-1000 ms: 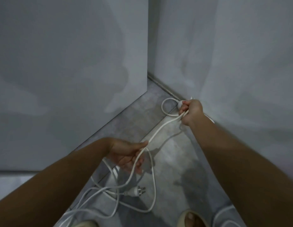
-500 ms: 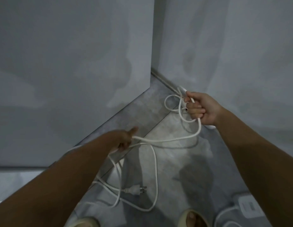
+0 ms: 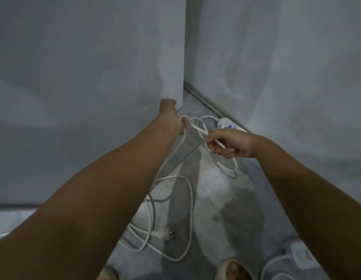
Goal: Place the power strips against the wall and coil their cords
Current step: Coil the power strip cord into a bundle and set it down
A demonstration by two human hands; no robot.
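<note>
- The left hand, stretched toward the corner of the grey wall panel, draws a strand of thin white rubbery cord; whether its fingers close around it cannot be told from here.
- Below, loose loops sprawl across the mottled grey floor, the white two-pin plug lying among them; a foot in a beige sandal stands near, and a step could snag them.
- The right hand is closed on several gathered turns, which could slip and spill if its hold eases.
- The white power strip lies against the base of the right-hand wall; a hard pull might drag it away.
- A second white power strip sits at the lower right.
</note>
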